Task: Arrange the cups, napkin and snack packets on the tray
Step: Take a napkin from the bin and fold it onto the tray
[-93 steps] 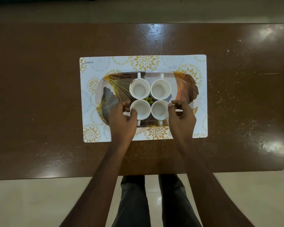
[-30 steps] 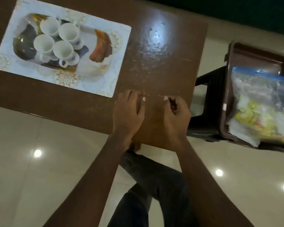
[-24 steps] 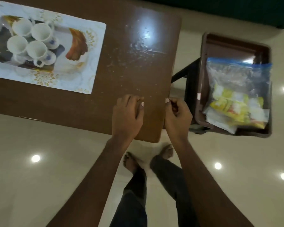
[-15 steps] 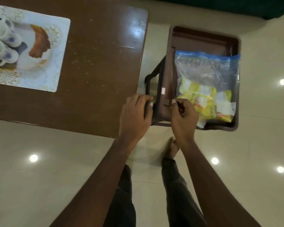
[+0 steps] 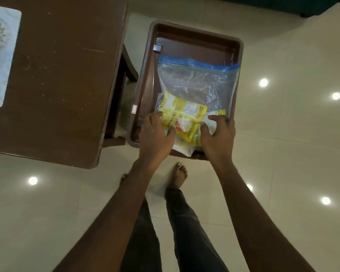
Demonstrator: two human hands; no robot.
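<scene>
Here both hands' spread fingers (image 5: 214,117) press the snack bag's (image 5: 196,85) near edge inside the bin (image 5: 145,79).

A domestic room is indicated: a glossy tiled floor (image 5: 283,154) reflecting ceiling lights, a worn brown counter (image 5: 63,75) bearing a patterned placemat (image 5: 0,61), and bare feet (image 5: 178,176) are observed.
</scene>
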